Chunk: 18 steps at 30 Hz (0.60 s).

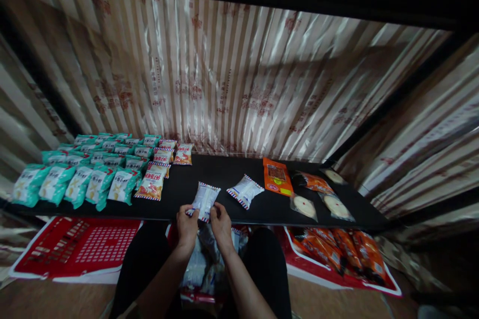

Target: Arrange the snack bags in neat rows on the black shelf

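Close to the shelf's front edge, a small snack bag [205, 199] with its pale back up is gripped at its near corners. My left hand [187, 227] pinches its left side, and my right hand [221, 224] pinches its right side. Another snack bag [245, 191], also back up with red-and-blue striped ends, lies on the black shelf [220, 167] to the right. Left of my hands, several orange-and-white snack bags [151, 182] stand in a column, front faces showing. Beside them are rows of teal snack bags [98, 184].
An orange packet [277, 177], a dark-and-orange packet [314, 182] and round pale items in clear wrap [304, 206] lie at right. Below are a red basket [108, 244], another holding orange packets [337, 249], and bags between my knees [198, 264]. Striped sheeting [209, 75] hangs behind.
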### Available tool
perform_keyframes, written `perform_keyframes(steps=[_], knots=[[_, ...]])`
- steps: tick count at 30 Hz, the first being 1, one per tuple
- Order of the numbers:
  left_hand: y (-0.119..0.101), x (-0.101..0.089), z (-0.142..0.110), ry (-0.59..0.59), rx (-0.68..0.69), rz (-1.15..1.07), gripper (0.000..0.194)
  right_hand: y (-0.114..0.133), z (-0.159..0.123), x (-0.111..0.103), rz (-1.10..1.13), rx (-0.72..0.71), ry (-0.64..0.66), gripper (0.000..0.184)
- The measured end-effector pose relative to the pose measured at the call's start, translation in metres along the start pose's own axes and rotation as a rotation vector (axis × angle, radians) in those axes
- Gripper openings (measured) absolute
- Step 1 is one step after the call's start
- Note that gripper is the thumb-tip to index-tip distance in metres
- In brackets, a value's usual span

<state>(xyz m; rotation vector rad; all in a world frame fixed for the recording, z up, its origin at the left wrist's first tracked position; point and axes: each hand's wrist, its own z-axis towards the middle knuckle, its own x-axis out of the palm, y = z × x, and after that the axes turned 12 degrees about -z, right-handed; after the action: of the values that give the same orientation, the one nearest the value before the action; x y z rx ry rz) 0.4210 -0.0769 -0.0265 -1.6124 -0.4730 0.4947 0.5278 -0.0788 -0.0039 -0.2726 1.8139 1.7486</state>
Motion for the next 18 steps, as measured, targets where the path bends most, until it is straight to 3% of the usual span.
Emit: perform_keyframes(steps=[9, 18], knots=[[0.014, -0.023, -0.012, -0.002, 0.008, -0.068, 0.020, 0.010, -0.009, -0.009, 0.172, 0.158, 0.201, 0.048], [0.017, -0.042, -0.026, 0.007, -0.002, -0.138, 0.030, 0.021, -0.024, -0.008, 0.278, 0.337, 0.414, 0.044]])
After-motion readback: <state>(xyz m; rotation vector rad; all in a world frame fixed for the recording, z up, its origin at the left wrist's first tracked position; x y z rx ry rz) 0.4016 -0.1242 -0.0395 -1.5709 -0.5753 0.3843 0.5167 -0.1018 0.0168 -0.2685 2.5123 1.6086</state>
